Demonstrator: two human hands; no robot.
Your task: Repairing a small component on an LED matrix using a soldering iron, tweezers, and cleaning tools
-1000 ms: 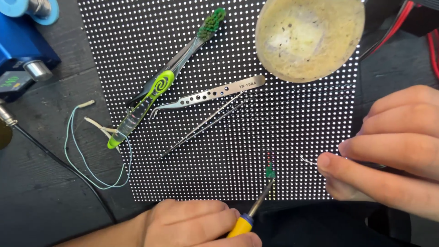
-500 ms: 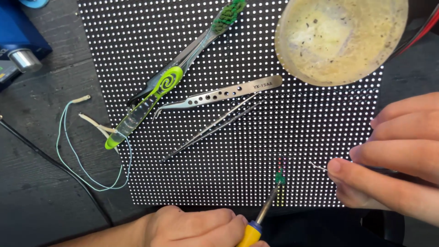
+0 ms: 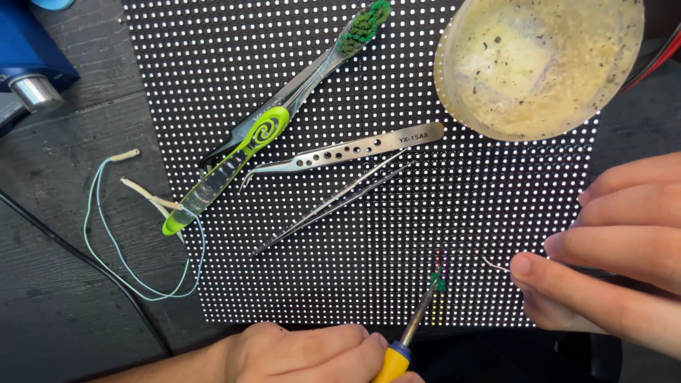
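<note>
Since the last frame our view has slid left. Our left hand (image 3: 305,352) grips the soldering iron (image 3: 415,328), tip on the lit pixel column of the LED panel (image 3: 496,198); our right hand (image 3: 617,248) pinches a thin wire (image 3: 496,267), just right of the tip, pointing leftward.

One head cam only, looking almost straight down, close in, at a dotted LED panel (image 3: 355,142) on a dark bench. Both hands enter from the bottom edge.
</note>
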